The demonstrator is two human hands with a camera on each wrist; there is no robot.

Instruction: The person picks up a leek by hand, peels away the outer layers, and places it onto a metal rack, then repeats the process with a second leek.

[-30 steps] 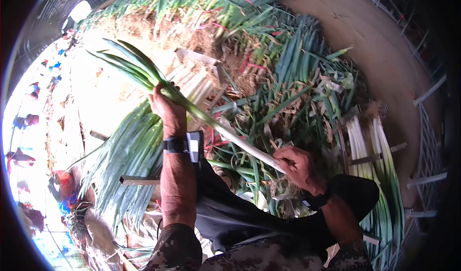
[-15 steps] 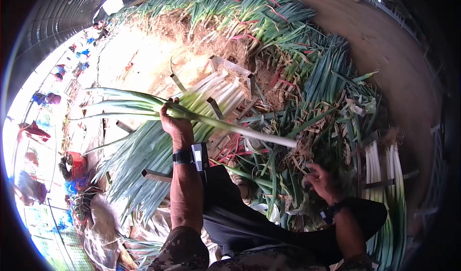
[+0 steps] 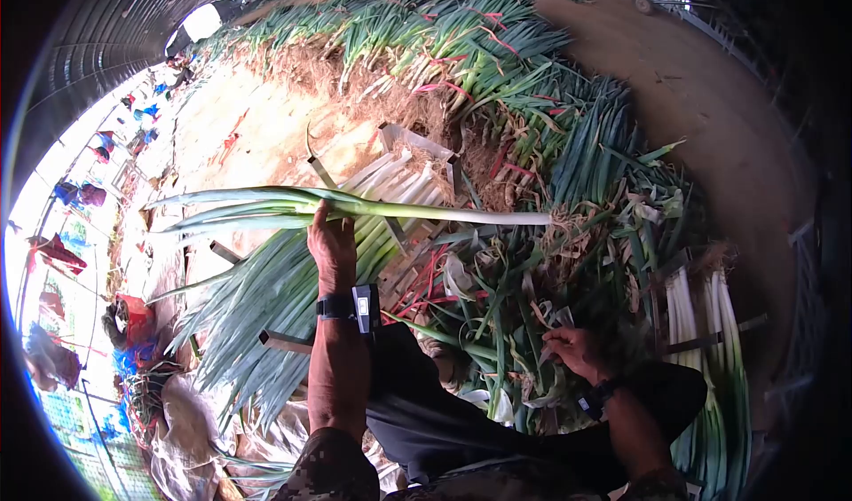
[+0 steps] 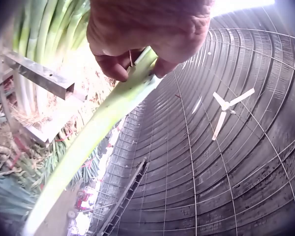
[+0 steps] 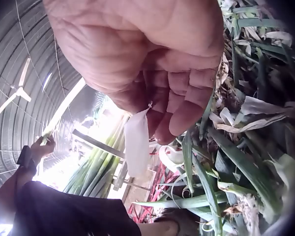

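A long green onion (image 3: 444, 214) lies almost level across the head view, leaves to the left and white stem with roots to the right. My left hand (image 3: 332, 245) grips it where the leaves join the stem; in the left wrist view, thumb and fingers close around the pale green stalk (image 4: 98, 123). Lower right, my right hand (image 3: 577, 352) is apart from the onion, over the heap of trimmings. From its curled fingertips hangs a thin white strip of onion skin (image 5: 136, 142), pinched at its upper end.
A metal rack (image 3: 417, 140) beside my left hand carries many green onions. Another stack of onions (image 3: 723, 323) lies at the right. Loose leaves and peelings (image 3: 497, 323) heap between my legs and the racks. Tied bundles (image 3: 586, 159) line the back.
The onion has swung from slanting down to the right to nearly level. My right hand has let go of its root end and drawn back down, with peel in its fingers.
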